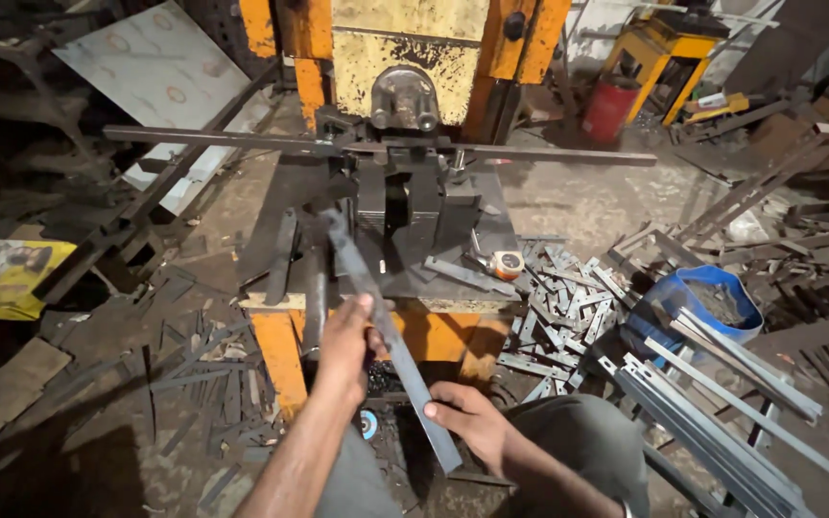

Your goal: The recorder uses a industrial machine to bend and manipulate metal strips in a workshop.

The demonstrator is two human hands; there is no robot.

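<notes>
I hold a long flat steel bar (388, 331) with both hands. My left hand (347, 343) grips its middle and my right hand (467, 417) grips its near end. The bar's far end rests on the dark steel table (491, 245) of an orange and yellow press machine (405, 58), close to the tooling block (405, 197). Other flat strips (282, 257) lie on the table left of the bar. A small tape measure (508, 263) sits on the table to the right.
A pile of short cut metal pieces (568, 307) lies on the floor right of the machine. A blue bucket (707, 302) and long steel strips (722, 398) stand at the right. Scrap strips (194, 369) litter the floor at the left. A red cylinder (610, 107) stands behind.
</notes>
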